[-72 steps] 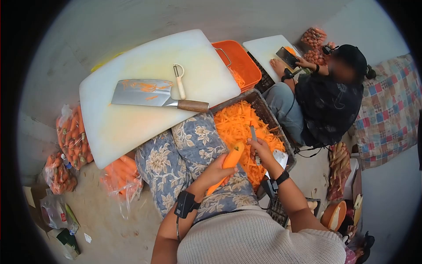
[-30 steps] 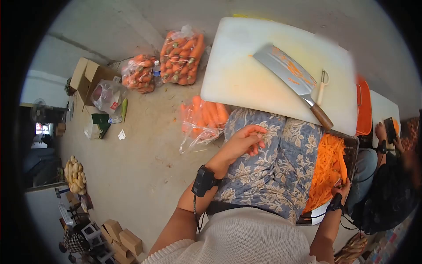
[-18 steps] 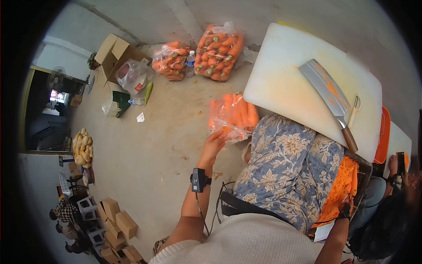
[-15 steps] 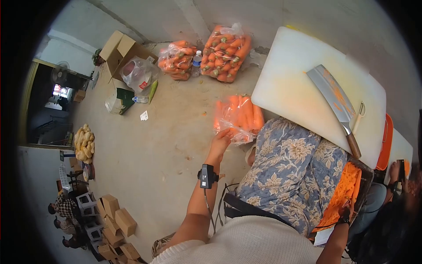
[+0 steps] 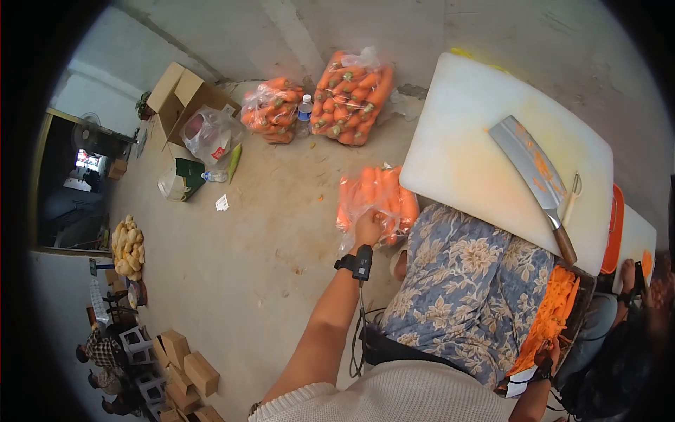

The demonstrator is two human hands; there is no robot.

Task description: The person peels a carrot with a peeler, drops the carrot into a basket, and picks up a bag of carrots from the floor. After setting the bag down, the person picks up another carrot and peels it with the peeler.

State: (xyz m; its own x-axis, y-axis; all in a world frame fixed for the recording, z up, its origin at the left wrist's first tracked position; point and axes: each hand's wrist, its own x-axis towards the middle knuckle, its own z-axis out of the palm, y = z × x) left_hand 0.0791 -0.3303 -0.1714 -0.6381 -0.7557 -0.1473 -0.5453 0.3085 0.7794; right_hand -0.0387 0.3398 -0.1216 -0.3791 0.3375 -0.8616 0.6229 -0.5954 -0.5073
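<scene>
My left hand (image 5: 368,228) is at the mouth of a clear plastic bag (image 5: 349,241) on the floor, its fingers curled into the film and partly hidden. Large orange carrots (image 5: 380,186) lie side by side in the bag. At the lower right, my right hand (image 5: 547,355) rests by a heap of shredded carrot (image 5: 552,309) in a dark-edged container. Its fingers look closed, but what they hold is too small to see. A cleaver (image 5: 531,165) with orange shreds on its blade lies on the white cutting board (image 5: 457,133), beside a peeler (image 5: 573,197).
Two bags of carrots (image 5: 351,98) stand by the wall with a water bottle (image 5: 304,109) between them. An open carton (image 5: 184,98) and several boxes (image 5: 200,373) are at left. A co-worker's hand (image 5: 628,276) is at far right, past an orange tub (image 5: 614,228).
My left hand has moved forward and right, from the bag's near edge to over the carrots. My right hand stays by the shredded carrot. The whole view has shifted slightly.
</scene>
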